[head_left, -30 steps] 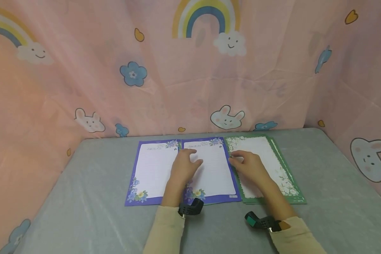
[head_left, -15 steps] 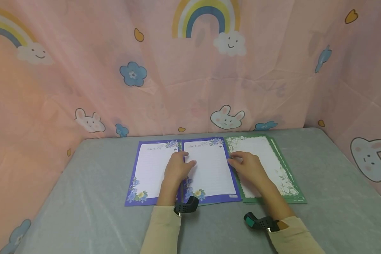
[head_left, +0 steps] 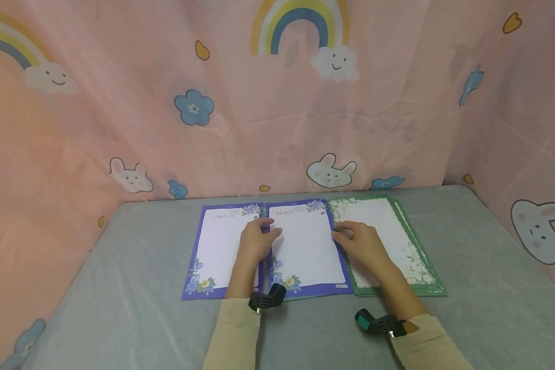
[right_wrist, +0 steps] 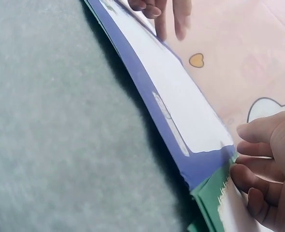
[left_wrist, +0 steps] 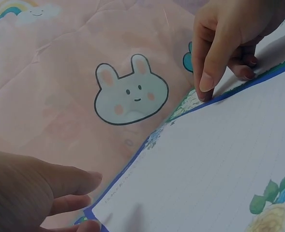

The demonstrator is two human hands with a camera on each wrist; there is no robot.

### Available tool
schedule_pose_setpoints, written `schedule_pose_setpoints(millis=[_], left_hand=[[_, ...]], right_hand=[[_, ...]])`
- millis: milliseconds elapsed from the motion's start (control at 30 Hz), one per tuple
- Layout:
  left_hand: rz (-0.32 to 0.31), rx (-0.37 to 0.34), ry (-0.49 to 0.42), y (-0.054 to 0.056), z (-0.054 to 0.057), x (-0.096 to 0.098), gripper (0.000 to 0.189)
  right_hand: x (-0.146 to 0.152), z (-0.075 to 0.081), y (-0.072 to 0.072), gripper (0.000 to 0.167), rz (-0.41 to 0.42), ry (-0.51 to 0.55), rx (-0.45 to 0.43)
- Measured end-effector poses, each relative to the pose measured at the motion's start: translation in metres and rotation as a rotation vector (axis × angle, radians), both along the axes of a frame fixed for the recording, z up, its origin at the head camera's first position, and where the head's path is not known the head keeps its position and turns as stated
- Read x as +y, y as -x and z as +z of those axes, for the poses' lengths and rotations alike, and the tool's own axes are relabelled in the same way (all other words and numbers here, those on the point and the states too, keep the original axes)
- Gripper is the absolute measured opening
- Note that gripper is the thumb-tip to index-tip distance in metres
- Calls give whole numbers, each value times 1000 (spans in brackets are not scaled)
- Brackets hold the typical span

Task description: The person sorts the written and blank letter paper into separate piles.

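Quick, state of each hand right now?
Left hand: open, gripping nothing.
Right hand: at the right edge of the middle sheet; can't tell whether it pinches it.

We see smooth, matt paper in the purple-bordered sheets [head_left: 310, 252] and the green-bordered sheets [head_left: 404, 246], a dull, faintly mottled finish on the grey tabletop [head_left: 143, 267], creased cloth in the pink backdrop [head_left: 259, 133], matt fabric in the beige sleeves [head_left: 233, 329], and black, plastic-looking wrist mounts [head_left: 267, 298] with a metallic glint.
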State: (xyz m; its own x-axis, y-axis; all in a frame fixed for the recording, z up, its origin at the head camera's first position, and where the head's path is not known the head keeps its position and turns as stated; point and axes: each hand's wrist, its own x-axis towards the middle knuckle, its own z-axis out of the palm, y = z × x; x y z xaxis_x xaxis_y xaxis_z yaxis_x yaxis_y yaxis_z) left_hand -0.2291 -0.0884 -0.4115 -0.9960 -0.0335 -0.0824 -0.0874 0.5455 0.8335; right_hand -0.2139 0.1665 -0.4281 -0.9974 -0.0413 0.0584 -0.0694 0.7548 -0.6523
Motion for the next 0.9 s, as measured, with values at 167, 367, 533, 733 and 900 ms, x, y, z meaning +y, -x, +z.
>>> schedule_pose_setpoints(millis=[167,367,533,733,900], left_hand=[[7,-8,-22,1,-1,0,42],[19,-16,-41,4,-5,-2,40],[32,-10,-35,5,-8,-3,37],[29,1,-37,6,-9,-4,33],[23,7,-57,5,-9,-5,30]], right_hand=[[-1,0,0,34,-2,16,-5],[-2,0,1,32,-1,48,-4],[0,-1,2,28,-21,101,22],[0,-4,2,29,-40,121,34],[1,-5,3,30,-44,121,29]])
